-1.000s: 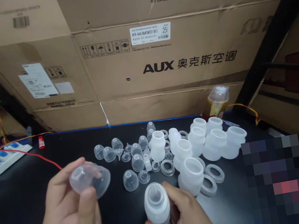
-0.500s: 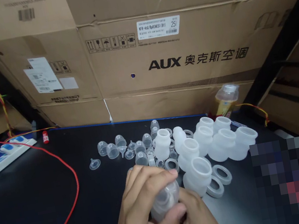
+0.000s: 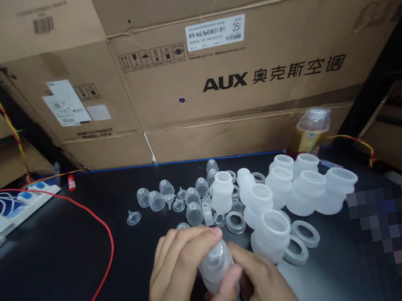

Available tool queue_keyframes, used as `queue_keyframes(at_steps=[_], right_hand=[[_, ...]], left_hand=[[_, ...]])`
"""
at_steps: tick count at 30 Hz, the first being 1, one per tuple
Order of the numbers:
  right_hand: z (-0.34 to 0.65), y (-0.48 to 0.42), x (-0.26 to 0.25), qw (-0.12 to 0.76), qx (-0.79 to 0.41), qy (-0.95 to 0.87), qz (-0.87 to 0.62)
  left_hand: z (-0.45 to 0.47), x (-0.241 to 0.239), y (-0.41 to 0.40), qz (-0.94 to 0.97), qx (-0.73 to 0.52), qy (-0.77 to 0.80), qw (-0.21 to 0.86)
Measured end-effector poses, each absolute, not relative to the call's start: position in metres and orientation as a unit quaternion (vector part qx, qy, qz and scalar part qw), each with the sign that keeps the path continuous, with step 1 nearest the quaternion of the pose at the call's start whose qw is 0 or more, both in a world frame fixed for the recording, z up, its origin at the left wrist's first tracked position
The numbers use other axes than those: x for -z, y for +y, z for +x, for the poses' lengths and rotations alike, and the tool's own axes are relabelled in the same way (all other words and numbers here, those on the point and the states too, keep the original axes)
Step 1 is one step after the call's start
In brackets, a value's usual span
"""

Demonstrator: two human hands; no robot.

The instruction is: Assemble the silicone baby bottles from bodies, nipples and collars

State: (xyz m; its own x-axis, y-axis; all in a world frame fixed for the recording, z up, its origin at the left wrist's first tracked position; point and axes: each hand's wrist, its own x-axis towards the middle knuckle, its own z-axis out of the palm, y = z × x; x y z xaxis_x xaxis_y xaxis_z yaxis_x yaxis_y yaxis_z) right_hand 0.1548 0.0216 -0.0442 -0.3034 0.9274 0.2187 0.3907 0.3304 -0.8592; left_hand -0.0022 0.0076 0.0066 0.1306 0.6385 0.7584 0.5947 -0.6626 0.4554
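Grip: left hand [image 3: 186, 288] and right hand [image 3: 266, 289] both clasp the small translucent plastic bottle [image 3: 217, 268] | change: clear domed cap, earlier held apart at left, now pressed on top | near desk [image 3: 51, 270] edge

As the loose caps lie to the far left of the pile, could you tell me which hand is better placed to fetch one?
Probably the left hand: it sits nearer the clear caps, while the right hand supports the bottle from below.

L hand [image 3: 187, 282] & R hand [image 3: 262, 290] pressed together just above the surface's [image 3: 49, 260] near edge, fingers curled, each grip closed, L thumb pointing right.
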Motion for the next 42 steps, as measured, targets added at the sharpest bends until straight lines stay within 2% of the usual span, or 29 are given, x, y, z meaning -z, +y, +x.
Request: queue_keyframes(at_steps=[8, 12, 16, 23, 25, 30, 33, 36, 42], right_hand=[[0.155, 0.022, 0.044, 0.366, -0.358, -0.729, -0.455], [0.155, 0.020, 0.042, 0.357, -0.368, -0.723, -0.463], [0.156, 0.020, 0.041, 0.332, -0.382, -0.723, -0.469], [0.157, 0.022, 0.045, 0.331, -0.362, -0.737, -0.464], [0.156, 0.022, 0.046, 0.337, -0.356, -0.741, -0.460], [0.152, 0.021, 0.047, 0.346, -0.309, -0.754, -0.466], [0.150, 0.019, 0.052, 0.338, -0.276, -0.760, -0.481], [0.150, 0.018, 0.059, 0.325, -0.247, -0.759, -0.506], [0.152, 0.020, 0.064, 0.326, -0.242, -0.765, -0.500]], left_hand=[[0.010, -0.006, -0.004, 0.681, -0.523, 0.512, 0.005], [-0.001, -0.007, -0.004, 0.718, -0.490, 0.494, -0.002], [-0.006, -0.017, -0.001, 0.751, -0.465, 0.467, 0.049], [-0.011, -0.017, 0.008, 0.750, -0.500, 0.416, 0.119], [-0.008, -0.016, 0.004, 0.753, -0.490, 0.426, 0.103], [0.015, -0.014, -0.011, 0.716, -0.472, 0.514, -0.020], [0.027, -0.015, -0.009, 0.695, -0.466, 0.545, -0.038], [0.035, -0.017, 0.001, 0.697, -0.450, 0.559, 0.002], [0.040, -0.011, 0.015, 0.652, -0.507, 0.518, 0.222]])
